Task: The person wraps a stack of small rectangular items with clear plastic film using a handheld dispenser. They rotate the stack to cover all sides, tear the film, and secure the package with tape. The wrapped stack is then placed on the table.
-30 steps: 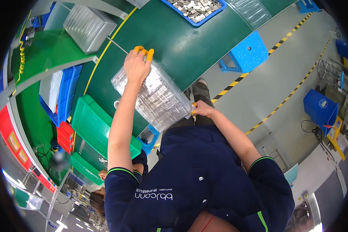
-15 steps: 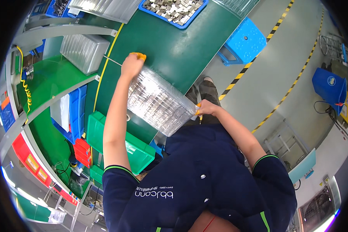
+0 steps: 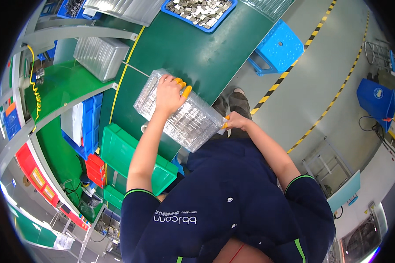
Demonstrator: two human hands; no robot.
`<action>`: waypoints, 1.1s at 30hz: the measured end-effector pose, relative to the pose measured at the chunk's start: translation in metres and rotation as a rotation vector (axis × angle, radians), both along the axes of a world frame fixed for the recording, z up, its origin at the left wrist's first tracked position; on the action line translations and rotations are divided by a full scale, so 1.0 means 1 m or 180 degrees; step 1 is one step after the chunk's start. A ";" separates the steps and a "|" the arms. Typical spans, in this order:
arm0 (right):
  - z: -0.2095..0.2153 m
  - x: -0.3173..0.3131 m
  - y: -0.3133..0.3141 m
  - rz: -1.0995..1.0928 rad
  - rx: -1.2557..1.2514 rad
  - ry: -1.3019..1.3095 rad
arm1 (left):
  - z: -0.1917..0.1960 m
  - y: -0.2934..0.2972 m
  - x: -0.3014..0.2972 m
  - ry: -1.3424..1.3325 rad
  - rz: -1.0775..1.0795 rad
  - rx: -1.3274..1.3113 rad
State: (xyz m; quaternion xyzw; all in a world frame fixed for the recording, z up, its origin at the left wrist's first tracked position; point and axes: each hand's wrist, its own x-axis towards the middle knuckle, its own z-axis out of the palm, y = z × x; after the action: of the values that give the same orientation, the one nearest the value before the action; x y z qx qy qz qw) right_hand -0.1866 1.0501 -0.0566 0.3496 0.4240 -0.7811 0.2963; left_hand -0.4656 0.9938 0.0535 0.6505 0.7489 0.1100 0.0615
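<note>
A clear plastic tray [image 3: 180, 111], long and rectangular, lies flat on the near edge of a green table [image 3: 202, 48]. Its many small pockets hold silvery metal parts in rows. It sits slantwise, its far end pointing left and its near end jutting right over the table's edge. The surface is glossy and see-through, showing the green beneath.

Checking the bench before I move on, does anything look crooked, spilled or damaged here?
Nothing looks spilled or broken. The clear plastic tray stack sits askew, its near end overhanging the green table edge, but the left hand rests on top and the right hand holds that end.
</note>
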 end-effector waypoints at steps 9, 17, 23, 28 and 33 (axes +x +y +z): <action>-0.002 -0.001 -0.003 0.0073 -0.0024 -0.0005 | 0.004 -0.008 -0.006 -0.0471 0.0333 0.0399; -0.006 0.003 -0.004 -0.0073 -0.0139 -0.0046 | -0.017 -0.018 -0.036 -0.0097 0.1599 0.0232; -0.002 0.003 -0.005 -0.0051 -0.0154 -0.0108 | -0.014 -0.018 -0.033 -0.0110 0.1719 0.0227; 0.003 0.003 -0.007 -0.0176 -0.0215 -0.0233 | -0.011 -0.016 -0.024 0.0177 0.1399 0.0300; 0.008 0.001 -0.008 -0.0186 -0.0391 -0.0299 | -0.012 -0.017 -0.023 0.0074 0.1464 0.0178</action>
State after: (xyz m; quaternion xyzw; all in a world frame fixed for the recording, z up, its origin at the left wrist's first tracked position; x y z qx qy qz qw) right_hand -0.1857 1.0423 -0.0487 0.3793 0.3505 -0.7968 0.3138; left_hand -0.4884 0.9763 0.0418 0.4654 0.8748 0.1343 0.0082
